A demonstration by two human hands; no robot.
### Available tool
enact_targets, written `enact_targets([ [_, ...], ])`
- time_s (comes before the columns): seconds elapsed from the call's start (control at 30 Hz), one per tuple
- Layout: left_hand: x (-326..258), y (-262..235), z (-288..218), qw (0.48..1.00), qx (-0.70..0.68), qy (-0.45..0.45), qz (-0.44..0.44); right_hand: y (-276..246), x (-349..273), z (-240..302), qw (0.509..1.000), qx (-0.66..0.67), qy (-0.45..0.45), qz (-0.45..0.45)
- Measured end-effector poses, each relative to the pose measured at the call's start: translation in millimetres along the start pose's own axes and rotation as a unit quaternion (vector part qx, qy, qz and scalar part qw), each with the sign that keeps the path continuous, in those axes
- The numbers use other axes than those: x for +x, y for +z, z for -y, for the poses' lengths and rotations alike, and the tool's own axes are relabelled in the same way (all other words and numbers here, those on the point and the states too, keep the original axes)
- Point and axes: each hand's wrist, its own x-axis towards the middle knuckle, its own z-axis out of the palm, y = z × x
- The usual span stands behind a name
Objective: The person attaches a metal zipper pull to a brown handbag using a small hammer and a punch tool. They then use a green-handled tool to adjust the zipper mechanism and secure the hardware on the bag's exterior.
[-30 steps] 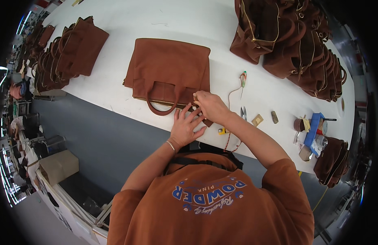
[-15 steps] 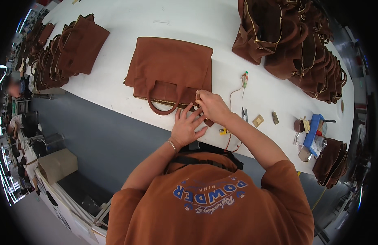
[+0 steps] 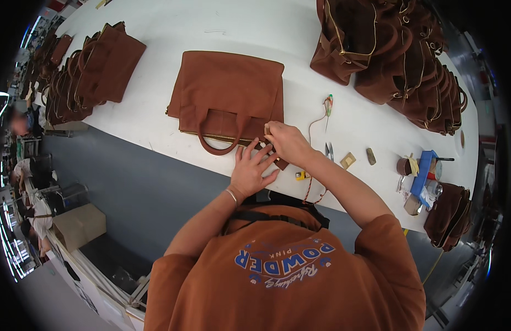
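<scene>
Nearby, right of the brown handbag [image 3: 228,83] on the white table [image 3: 299,33], sit a green-handled tool [image 3: 329,99] and blue tray [image 3: 421,177]. At the handbag's near right corner, the left hand [image 3: 249,172] spreads its fingers; I can't tell what the curled right hand [image 3: 290,144] pinches.

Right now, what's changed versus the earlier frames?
No clear change: nothing was taken or let go, and only the view drifts slightly. The left hand and right hand stay at the near right corner of the brown handbag; the green-handled pointed tool lies where it was.

The bag [image 3: 228,83] looks like smooth, matt leather with a shiny metal zip [image 3: 219,137], the right-hand box [image 3: 422,182] plastic.
</scene>
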Motion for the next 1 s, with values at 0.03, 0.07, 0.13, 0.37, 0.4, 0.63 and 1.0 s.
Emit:
enact_targets([
  [0.03,-0.1,-0.8,-0.1,1.000,0.002,0.000,0.004,-0.6,-0.4,-0.4,1.000,-0.012,-0.008,0.006],
  [0.07,0.1,-0.9,-0.8,1.000,0.000,0.000,-0.001,-2.4,-0.3,0.2,0.999,-0.025,-0.016,0.014],
  [0.13,1.0,-1.2,-1.6,1.000,-0.005,0.001,-0.010,-9.6,1.6,1.7,0.998,0.026,0.053,0.014],
  [0.37,0.9,-1.0,-1.3,1.000,-0.003,0.001,-0.003,1.1,-2.9,2.8,0.996,0.066,0.057,-0.005],
  [0.4,0.9,-0.2,-1.2,1.000,-0.001,0.002,-0.004,2.9,-3.2,0.4,0.998,0.046,0.040,-0.010],
  [0.63,1.4,-0.2,-2.6,1.000,-0.003,0.002,-0.016,-1.7,-1.8,6.5,0.993,0.086,0.082,-0.013],
  [1.0,1.5,-0.7,-2.3,1.000,-0.007,0.002,-0.017,-5.4,3.1,5.1,0.994,0.073,0.078,-0.003],
])
